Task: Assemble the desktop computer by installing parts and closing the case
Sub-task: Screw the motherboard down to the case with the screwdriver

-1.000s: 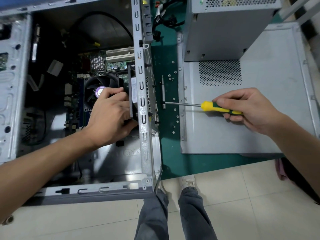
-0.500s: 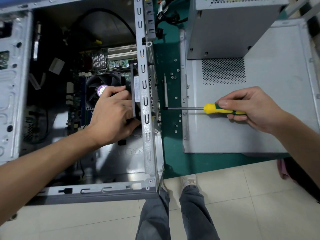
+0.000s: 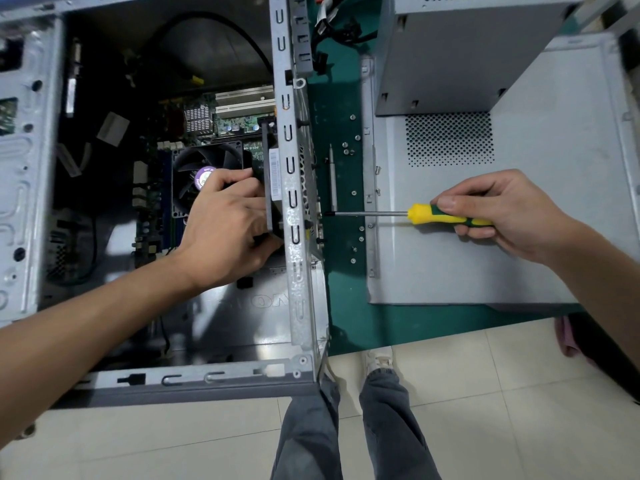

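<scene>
The left hand (image 3: 225, 223) grips the fan (image 3: 273, 188) against the inside of the case wall (image 3: 294, 271). The right hand (image 3: 498, 213) grips the screwdriver (image 3: 446, 219); its shaft lies level, pointing left, tip at the wall's outer face opposite the fan.

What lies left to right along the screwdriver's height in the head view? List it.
Black CPU cooler fan → left hand → grey metal case rear wall → yellow-and-green screwdriver → right hand.
</scene>
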A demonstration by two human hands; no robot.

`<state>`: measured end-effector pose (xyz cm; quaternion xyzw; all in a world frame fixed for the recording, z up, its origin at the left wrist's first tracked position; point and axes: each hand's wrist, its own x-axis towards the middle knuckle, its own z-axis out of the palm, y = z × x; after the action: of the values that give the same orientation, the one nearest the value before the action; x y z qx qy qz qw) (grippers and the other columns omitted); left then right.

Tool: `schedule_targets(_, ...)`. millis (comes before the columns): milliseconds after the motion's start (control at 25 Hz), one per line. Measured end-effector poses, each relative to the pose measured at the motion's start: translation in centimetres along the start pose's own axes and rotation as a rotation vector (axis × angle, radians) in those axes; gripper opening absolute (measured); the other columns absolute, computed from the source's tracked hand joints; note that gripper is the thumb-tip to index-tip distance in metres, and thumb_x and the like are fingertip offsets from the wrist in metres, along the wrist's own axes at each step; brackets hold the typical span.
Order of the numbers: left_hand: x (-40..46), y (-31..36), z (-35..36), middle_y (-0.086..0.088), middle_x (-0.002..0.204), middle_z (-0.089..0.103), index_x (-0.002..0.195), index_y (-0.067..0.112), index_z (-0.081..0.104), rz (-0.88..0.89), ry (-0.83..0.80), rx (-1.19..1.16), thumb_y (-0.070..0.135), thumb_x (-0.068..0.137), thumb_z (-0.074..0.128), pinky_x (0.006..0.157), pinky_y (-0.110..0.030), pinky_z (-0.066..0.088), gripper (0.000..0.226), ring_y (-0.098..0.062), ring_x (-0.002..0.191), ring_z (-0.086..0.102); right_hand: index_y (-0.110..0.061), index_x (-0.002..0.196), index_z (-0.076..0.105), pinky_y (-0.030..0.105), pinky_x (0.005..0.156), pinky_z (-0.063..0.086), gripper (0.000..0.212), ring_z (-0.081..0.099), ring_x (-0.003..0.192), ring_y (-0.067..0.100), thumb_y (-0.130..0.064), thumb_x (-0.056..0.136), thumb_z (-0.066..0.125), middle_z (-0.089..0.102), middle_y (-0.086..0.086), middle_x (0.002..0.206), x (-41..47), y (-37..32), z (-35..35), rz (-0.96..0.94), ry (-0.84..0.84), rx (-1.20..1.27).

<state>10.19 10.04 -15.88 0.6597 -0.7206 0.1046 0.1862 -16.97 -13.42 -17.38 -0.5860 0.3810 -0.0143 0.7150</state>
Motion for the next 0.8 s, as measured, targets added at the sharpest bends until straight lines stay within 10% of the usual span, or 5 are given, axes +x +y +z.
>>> schedule_targets(800, -0.52, -0.27, 0.51, 0.006, 0.054, 0.040, 0.052, 0.015, 0.042, -0.013, -0.011, 0.022, 0.021, 0.087, 0.049, 0.090, -0.018, 0.021, 0.036, -0.014, 0.066, 0.035, -0.011, 0.091, 0.078, 0.016, 0.039, 0.035, 0.063, 0.037, 0.039, 0.012, -0.057, 0.051, 0.090, 0.061, 0.016, 0.061, -0.25, 0.25, -0.14, -0.001, -0.048, -0.042)
